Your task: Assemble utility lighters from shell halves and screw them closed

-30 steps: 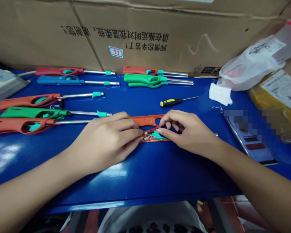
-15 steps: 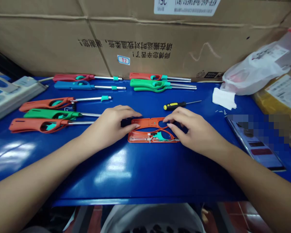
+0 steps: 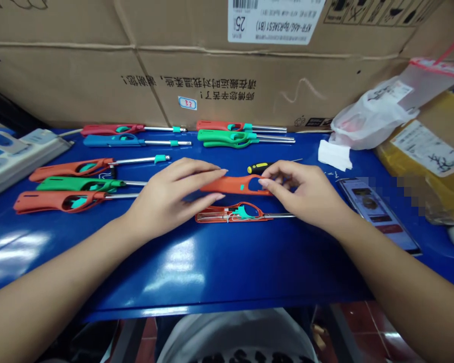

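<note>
My left hand (image 3: pixel 166 197) and my right hand (image 3: pixel 306 194) hold an orange lighter cover half (image 3: pixel 234 185) between them, lifted a little above the blue table (image 3: pixel 219 267). Left fingertips pinch its left end, right fingertips pinch its right end by the finger hole. Just below it on the table lies the other orange lighter half (image 3: pixel 234 214), open side up, with a teal trigger and a metal tube sticking out to the right.
Several long-nosed lighters, orange, green, blue and red, lie at the left (image 3: pixel 75 185) and at the back (image 3: pixel 230 135). A yellow-handled screwdriver (image 3: pixel 259 168) lies behind the hands. A phone (image 3: pixel 378 214), white tissue (image 3: pixel 335 155), plastic bags and cardboard boxes (image 3: pixel 212 60) stand around.
Both hands left the trigger area of the lower half, took the upper cover half by its ends and raised it off the table. The camera tilted up.
</note>
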The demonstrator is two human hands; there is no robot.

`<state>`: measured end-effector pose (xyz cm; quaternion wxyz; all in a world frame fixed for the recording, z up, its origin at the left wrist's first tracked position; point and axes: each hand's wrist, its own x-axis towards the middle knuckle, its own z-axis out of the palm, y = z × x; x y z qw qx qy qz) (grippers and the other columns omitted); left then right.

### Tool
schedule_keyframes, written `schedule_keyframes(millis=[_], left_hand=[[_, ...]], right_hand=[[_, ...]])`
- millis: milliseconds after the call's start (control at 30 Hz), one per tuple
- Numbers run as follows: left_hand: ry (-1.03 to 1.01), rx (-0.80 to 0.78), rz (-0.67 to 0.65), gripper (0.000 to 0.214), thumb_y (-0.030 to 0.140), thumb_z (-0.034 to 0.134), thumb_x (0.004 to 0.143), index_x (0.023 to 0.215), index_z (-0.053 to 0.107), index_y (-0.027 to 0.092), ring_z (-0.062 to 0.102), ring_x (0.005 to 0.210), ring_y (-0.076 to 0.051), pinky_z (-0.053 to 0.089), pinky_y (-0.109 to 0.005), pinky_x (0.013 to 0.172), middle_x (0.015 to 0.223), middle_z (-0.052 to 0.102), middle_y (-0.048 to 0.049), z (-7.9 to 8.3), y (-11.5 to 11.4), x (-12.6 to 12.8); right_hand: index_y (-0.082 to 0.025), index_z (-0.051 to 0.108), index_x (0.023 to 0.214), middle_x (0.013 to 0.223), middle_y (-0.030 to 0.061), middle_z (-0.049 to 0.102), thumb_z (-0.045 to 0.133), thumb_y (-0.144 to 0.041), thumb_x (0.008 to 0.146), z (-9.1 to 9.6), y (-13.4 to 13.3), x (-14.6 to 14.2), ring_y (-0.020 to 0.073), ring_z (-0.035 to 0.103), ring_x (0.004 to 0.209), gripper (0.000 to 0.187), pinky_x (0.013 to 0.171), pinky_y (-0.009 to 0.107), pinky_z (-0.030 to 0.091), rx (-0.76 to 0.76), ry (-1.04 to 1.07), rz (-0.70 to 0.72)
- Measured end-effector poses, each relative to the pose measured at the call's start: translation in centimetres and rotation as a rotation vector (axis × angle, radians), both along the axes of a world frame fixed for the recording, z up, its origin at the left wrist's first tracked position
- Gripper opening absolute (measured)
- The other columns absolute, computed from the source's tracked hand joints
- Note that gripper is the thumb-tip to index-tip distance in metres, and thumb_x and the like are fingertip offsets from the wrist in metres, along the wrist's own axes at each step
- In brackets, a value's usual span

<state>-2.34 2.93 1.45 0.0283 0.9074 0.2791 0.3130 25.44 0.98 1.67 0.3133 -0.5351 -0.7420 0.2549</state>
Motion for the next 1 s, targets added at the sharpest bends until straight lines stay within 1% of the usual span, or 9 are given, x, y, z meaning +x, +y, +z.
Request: schedule_keyframes(millis=[67, 167, 267, 367, 433, 533, 700, 867, 1000], left_hand=[[0.046, 0.078, -0.062, 0.037, 0.025, 0.069, 0.096, 0.133, 0.065, 0.018, 0.070, 0.108, -0.023, 0.057, -0.037, 0.095, 0.123, 0.073, -0.0115, 0.1, -0.3, -0.1], [0.109, 0.071, -0.116, 0.037, 0.024, 0.068, 0.097, 0.132, 0.065, 0.014, 0.071, 0.102, -0.024, 0.058, -0.037, 0.091, 0.119, 0.075, -0.0140, 0.0, -0.4, -0.2], [0.153, 0.024, -0.140, 0.034, 0.028, 0.066, 0.099, 0.128, 0.067, 0.011, 0.073, 0.100, -0.024, 0.059, -0.036, 0.090, 0.114, 0.076, -0.0142, -0.1, -0.3, -0.4], [0.197, -0.106, -0.152, 0.029, 0.031, 0.063, 0.100, 0.122, 0.069, 0.013, 0.073, 0.098, -0.022, 0.058, -0.033, 0.089, 0.112, 0.076, -0.0115, 0.2, -0.2, -0.6], [0.244, -0.191, -0.179, 0.027, 0.033, 0.061, 0.101, 0.119, 0.070, 0.015, 0.072, 0.097, -0.021, 0.056, -0.032, 0.087, 0.111, 0.075, -0.0103, 0.5, -0.2, -0.6], [0.296, -0.241, -0.202, 0.028, 0.035, 0.058, 0.103, 0.119, 0.070, 0.016, 0.070, 0.096, -0.021, 0.055, -0.031, 0.085, 0.110, 0.074, -0.0095, 0.7, -0.2, -0.7], [0.334, -0.263, -0.209, 0.029, 0.037, 0.057, 0.103, 0.120, 0.069, 0.016, 0.069, 0.097, -0.021, 0.054, -0.032, 0.085, 0.110, 0.073, -0.0092, 0.5, -0.1, -0.9], [0.340, -0.235, -0.209, 0.027, 0.036, 0.059, 0.101, 0.116, 0.071, 0.016, 0.069, 0.094, -0.021, 0.053, -0.031, 0.082, 0.106, 0.074, -0.0093, 0.4, -0.1, -0.9], [0.358, -0.191, -0.204, 0.026, 0.034, 0.058, 0.102, 0.116, 0.071, 0.016, 0.069, 0.096, -0.022, 0.053, -0.032, 0.083, 0.108, 0.075, -0.0095, 0.3, -0.1, -0.8]], right_hand=[[-0.018, 0.071, 0.091, 0.073, 0.0011, 0.066, 0.070, -0.032, 0.089, 0.6, -0.3, -0.1, 0.0134, 0.056, 0.062, 0.014, 0.057, 0.028, 0.044, -0.128, 0.113, -0.010], [-0.016, 0.073, 0.096, 0.073, 0.0009, 0.065, 0.071, -0.033, 0.088, 1.3, -0.6, -0.2, 0.0134, 0.058, 0.064, 0.019, 0.058, 0.027, 0.046, -0.228, 0.186, 0.041], [-0.018, 0.074, 0.110, 0.078, 0.0010, 0.067, 0.067, -0.037, 0.093, 1.4, -0.5, 0.2, 0.0133, 0.057, 0.065, 0.027, 0.059, 0.028, 0.045, -0.164, 0.038, 0.144], [-0.022, 0.071, 0.120, 0.101, 0.0041, 0.072, 0.068, -0.037, 0.094, 1.4, -0.5, 0.8, 0.0168, 0.063, 0.085, 0.031, 0.073, 0.030, 0.048, -0.066, -0.171, 0.327], [-0.023, 0.068, 0.123, 0.113, 0.0052, 0.072, 0.068, -0.037, 0.095, 1.3, -0.6, 1.1, 0.0197, 0.064, 0.098, 0.032, 0.083, 0.032, 0.048, -0.057, -0.247, 0.406], [-0.025, 0.067, 0.120, 0.112, 0.0048, 0.071, 0.066, -0.036, 0.095, 1.1, -0.7, 1.0, 0.0216, 0.063, 0.101, 0.027, 0.084, 0.033, 0.046, -0.073, -0.307, 0.418], [-0.024, 0.067, 0.113, 0.098, 0.0031, 0.068, 0.067, -0.031, 0.092, 0.7, -0.9, 0.4, 0.0206, 0.060, 0.092, 0.022, 0.075, 0.033, 0.043, -0.077, -0.355, 0.415], [-0.023, 0.066, 0.113, 0.102, 0.0023, 0.067, 0.068, -0.031, 0.091, 0.2, -0.9, 0.0, 0.0208, 0.061, 0.098, 0.023, 0.077, 0.033, 0.043, -0.054, -0.364, 0.416], [-0.023, 0.065, 0.113, 0.107, 0.0028, 0.067, 0.069, -0.032, 0.091, 0.0, -0.8, 0.0, 0.0210, 0.062, 0.099, 0.025, 0.078, 0.033, 0.044, -0.053, -0.372, 0.417]])
